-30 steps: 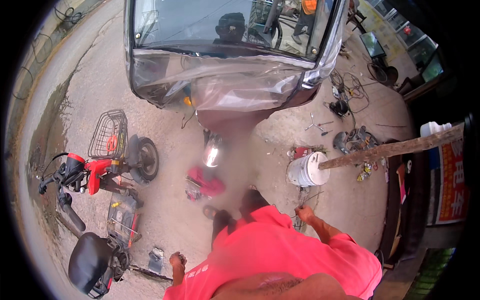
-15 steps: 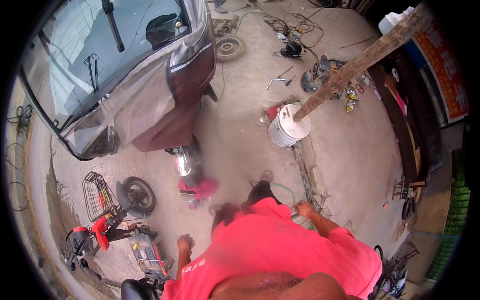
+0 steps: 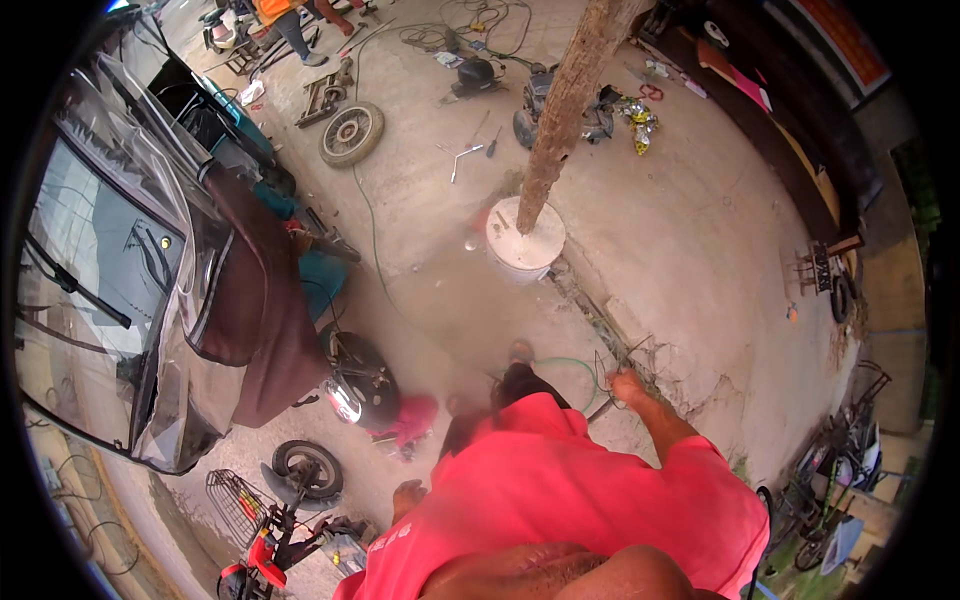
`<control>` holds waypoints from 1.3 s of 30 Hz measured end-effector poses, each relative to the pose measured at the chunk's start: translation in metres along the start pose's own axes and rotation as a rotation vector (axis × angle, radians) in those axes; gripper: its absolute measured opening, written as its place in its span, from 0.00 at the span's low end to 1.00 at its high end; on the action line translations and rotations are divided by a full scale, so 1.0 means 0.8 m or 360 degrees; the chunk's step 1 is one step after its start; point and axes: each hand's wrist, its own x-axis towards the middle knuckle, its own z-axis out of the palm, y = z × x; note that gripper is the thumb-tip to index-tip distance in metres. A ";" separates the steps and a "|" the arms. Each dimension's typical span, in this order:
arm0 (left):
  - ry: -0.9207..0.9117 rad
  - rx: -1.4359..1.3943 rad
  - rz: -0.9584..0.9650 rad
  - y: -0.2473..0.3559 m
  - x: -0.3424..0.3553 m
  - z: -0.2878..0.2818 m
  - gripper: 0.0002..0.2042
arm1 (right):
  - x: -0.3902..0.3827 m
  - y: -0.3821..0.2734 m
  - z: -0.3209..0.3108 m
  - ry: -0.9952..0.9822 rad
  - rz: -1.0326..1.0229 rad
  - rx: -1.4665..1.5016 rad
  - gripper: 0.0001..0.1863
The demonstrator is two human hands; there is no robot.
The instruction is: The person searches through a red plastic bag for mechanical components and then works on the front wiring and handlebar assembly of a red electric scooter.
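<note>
My right hand (image 3: 625, 385) is low at my side beside a green hose (image 3: 565, 365), with fingers closed on what looks like a thin dark wire. My left hand (image 3: 408, 495) hangs by my red shirt, partly hidden; its fingers are too unclear to read. Left of my legs are a black rounded vehicle part with shiny chrome (image 3: 365, 380) and a pink cloth (image 3: 413, 418). A covered three-wheeler (image 3: 255, 335) stands on the left, and a red scooter (image 3: 262, 555) is below it.
Ahead, a wooden post (image 3: 560, 110) rises from a white bucket (image 3: 512, 250). A loose wheel (image 3: 350, 133), hand tools (image 3: 460, 165), cables (image 3: 505, 30) and scooter parts (image 3: 590, 120) lie on the concrete. A person in orange (image 3: 275, 10) is at the far top left. Bicycles (image 3: 830, 480) lean at lower right.
My view has turned right and moved forward: the three-wheeler has shifted to the left edge, the post and bucket toward the middle, and the person in orange now shows at the top.
</note>
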 end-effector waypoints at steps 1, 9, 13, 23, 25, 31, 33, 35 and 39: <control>-0.0007 0.0058 0.0093 -0.001 0.014 -0.009 0.13 | -0.014 0.001 0.001 0.0047 0.0027 0.0007 0.14; -0.0127 -0.0955 -0.1032 0.062 0.158 -0.084 0.08 | -0.186 0.208 0.069 -0.0042 0.0160 0.0087 0.13; -0.0126 -0.0751 -0.0886 0.126 0.194 -0.098 0.04 | -0.223 0.295 0.121 -0.0267 -0.0519 -0.1070 0.16; -0.0523 -0.0302 -0.0418 0.314 0.246 -0.007 0.10 | -0.101 0.264 0.007 0.0169 -0.0115 0.0398 0.12; -0.0738 0.0488 0.0114 0.317 0.291 0.009 0.12 | -0.086 0.186 -0.067 0.0198 0.0491 0.1356 0.12; -0.0544 0.1586 0.2002 0.473 0.354 0.093 0.09 | -0.059 0.217 -0.124 0.0573 0.0250 0.1639 0.14; -0.0615 0.1547 0.2049 0.530 0.385 0.135 0.08 | -0.042 0.304 -0.067 0.0738 -0.0200 0.1216 0.15; -0.0643 0.1522 0.2110 0.574 0.408 0.162 0.07 | -0.051 0.323 -0.041 0.0719 0.0109 0.1175 0.12; -0.0878 0.1739 0.2261 0.662 0.456 0.212 0.04 | -0.085 0.239 -0.089 0.0414 0.0719 0.1711 0.08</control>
